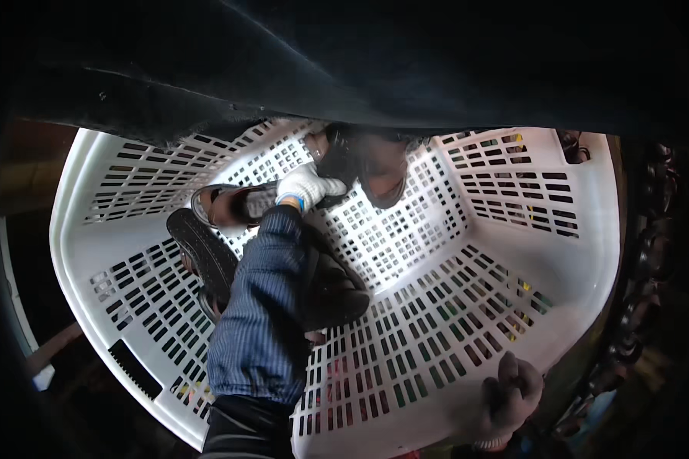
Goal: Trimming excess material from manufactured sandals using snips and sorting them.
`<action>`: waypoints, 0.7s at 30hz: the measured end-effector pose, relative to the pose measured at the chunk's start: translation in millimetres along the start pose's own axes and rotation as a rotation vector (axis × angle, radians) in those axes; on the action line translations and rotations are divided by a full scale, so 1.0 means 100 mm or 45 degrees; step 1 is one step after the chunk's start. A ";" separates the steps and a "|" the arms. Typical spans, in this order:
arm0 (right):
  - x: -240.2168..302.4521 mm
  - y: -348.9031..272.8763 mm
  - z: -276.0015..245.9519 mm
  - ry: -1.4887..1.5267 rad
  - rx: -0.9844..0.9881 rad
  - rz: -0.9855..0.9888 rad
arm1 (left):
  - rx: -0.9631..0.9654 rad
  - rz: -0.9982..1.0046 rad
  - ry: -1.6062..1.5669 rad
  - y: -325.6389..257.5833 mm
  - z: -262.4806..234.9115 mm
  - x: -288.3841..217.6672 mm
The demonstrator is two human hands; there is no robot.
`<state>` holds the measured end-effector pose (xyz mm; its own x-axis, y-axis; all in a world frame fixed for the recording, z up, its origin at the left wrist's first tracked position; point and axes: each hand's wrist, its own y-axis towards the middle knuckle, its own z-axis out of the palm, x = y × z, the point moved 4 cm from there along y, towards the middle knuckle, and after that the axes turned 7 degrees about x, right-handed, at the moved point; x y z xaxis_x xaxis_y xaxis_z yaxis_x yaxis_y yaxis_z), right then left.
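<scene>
My left hand [305, 188], in a white knit glove, reaches down into a white plastic basket [540, 275]. It is closed on a dark shoe [340, 162] near the far side; its fingertips are partly hidden. A brown-lined shoe [386, 170] lies just to the right. Left of the hand, another brown and black shoe [226, 206] rests near a shoe with its black sole [207, 256] showing. More dark footwear [337, 294] lies beneath my forearm. At the basket's near right rim, my right hand [511, 394], in a greyish glove, has its fingers curled over the edge.
A large dark sheet-like surface [344, 69] hangs across the top and covers the basket's far rim. Shiny dark rounded objects [639, 298] line up beyond the basket on the right. A pale narrow edge [19, 291] stands at the far left.
</scene>
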<state>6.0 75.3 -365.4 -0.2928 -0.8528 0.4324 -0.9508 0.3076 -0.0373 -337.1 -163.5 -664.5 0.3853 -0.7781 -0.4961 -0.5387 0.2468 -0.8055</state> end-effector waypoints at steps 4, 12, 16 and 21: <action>0.11 0.18 0.00 -0.046 -0.013 -0.114 | 0.288 0.130 -1.276 -1.10 0.56 0.27; 0.96 -0.12 -0.12 1.377 0.460 0.442 | 0.570 0.173 -1.346 -3.96 0.58 -0.32; 1.39 -0.41 -0.40 1.741 0.332 0.690 | 0.640 0.260 -1.341 -4.59 0.67 -0.57; 1.47 -0.78 -0.92 1.963 0.343 0.822 | 0.652 0.352 -1.246 -5.12 0.87 -0.81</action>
<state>46.2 -35.7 -216.0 -0.4021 0.5990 0.6925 -0.7611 0.2018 -0.6165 -27.7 -176.5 -240.2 0.8412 0.0694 -0.5362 -0.4135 0.7216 -0.5553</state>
